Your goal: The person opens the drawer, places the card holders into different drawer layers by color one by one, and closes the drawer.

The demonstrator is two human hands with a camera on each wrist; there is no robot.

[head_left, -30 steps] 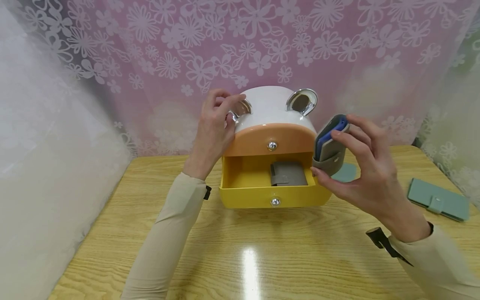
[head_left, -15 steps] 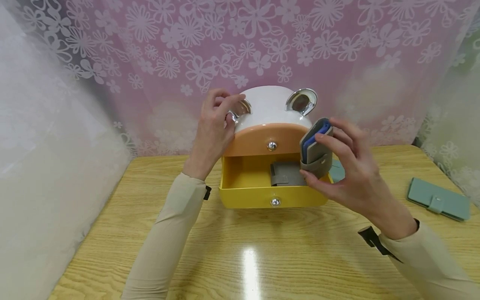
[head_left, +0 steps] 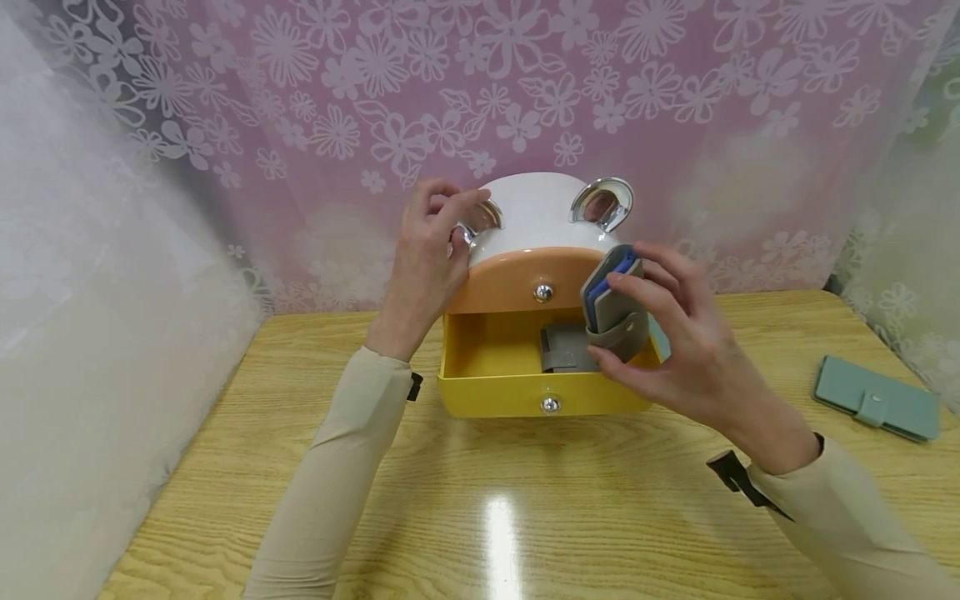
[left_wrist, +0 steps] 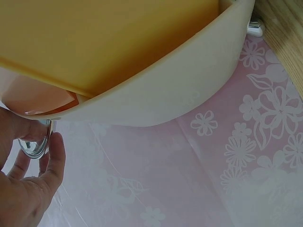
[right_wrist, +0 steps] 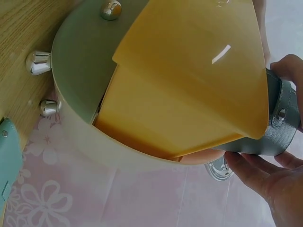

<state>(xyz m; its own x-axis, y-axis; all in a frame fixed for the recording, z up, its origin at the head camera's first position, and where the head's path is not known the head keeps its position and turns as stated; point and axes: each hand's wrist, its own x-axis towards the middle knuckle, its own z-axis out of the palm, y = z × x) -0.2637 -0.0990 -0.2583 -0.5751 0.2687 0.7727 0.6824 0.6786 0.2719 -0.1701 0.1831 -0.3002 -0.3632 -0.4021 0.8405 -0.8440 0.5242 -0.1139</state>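
Note:
A rounded white storage box [head_left: 532, 204] has chrome ears, an orange upper drawer [head_left: 495, 287] pushed in and a yellow drawer [head_left: 502, 398] pulled out. My left hand [head_left: 426, 262] holds the left chrome ear [head_left: 487, 215] between thumb and fingers; the left wrist view shows them around this ear [left_wrist: 35, 147]. My right hand [head_left: 693, 354] grips a small grey card wallet [head_left: 618, 310] by its edges, upright, blue sleeves showing at its top. It overlaps the yellow drawer's right side. Inside that drawer lies another grey wallet [head_left: 567, 346], partly covered by the held one.
A teal long wallet [head_left: 876, 398] with a snap strap lies on the wooden table [head_left: 420, 500] at the right. Another teal item [head_left: 660, 337] shows behind my right hand. Below the yellow drawer, a green drawer [right_wrist: 85, 71] appears in the right wrist view. A flowered curtain [head_left: 315, 167] hangs behind.
My right hand has moved left and slightly down with the grey card wallet, from beside the box to over the yellow drawer's right part. The left hand has stayed on the ear.

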